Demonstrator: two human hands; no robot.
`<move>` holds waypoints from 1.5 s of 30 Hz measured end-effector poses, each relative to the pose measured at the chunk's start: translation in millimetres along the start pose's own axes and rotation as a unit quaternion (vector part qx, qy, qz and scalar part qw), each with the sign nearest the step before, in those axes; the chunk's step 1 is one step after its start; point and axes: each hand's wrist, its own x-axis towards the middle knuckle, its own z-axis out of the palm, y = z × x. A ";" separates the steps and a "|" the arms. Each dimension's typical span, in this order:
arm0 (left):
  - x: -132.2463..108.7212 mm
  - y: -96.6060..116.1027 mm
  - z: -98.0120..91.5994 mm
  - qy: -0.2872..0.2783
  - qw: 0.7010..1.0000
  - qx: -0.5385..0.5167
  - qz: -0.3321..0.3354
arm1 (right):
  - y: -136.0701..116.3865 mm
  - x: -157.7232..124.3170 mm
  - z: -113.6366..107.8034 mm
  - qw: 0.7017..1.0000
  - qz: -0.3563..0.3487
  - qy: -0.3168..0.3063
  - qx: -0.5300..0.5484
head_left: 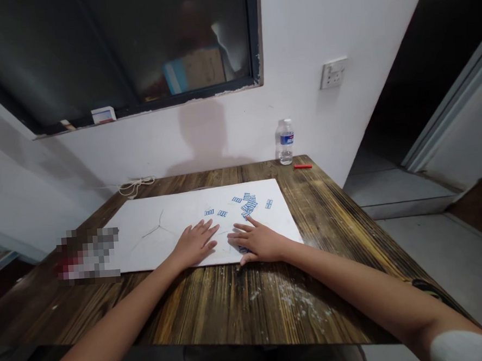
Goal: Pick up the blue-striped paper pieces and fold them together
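On the wooden table (pixel 216 307), left hand (pixel 196 244) and right hand (pixel 262 243) lie flat on a white sheet (pixel 173 206), fingers (pixel 209 226) spread, gripping nothing (blue tiles (pixel 248 203) scattered just beyond); light, even pressure should stop it sliding.

A dark window (pixel 114 46) sits in a white wall (pixel 297 35) above a worn wooden table (pixel 216 307). A socket (pixel 334 72) is on the wall; grey floor (pixel 433 256) lies right of the table

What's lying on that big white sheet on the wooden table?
Small blue-and-white slips, scattered, and both hands pressed flat: left hand, right hand. One slip peeks from under the right; anything more beneath the palms is hidden.
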 end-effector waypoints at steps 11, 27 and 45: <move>-12.3 8.2 -9.0 0.048 0.999 0.005 0.015 | 7.6 1.3 -2.0 0.998 0.043 0.023 0.034; -23.3 28.9 -7.2 0.060 0.994 -0.036 0.090 | 42.8 -10.0 -22.1 0.990 0.102 0.071 0.063; -20.1 56.8 -11.9 0.081 0.984 -0.073 0.142 | 65.9 -18.4 -33.4 0.985 0.135 -0.025 0.105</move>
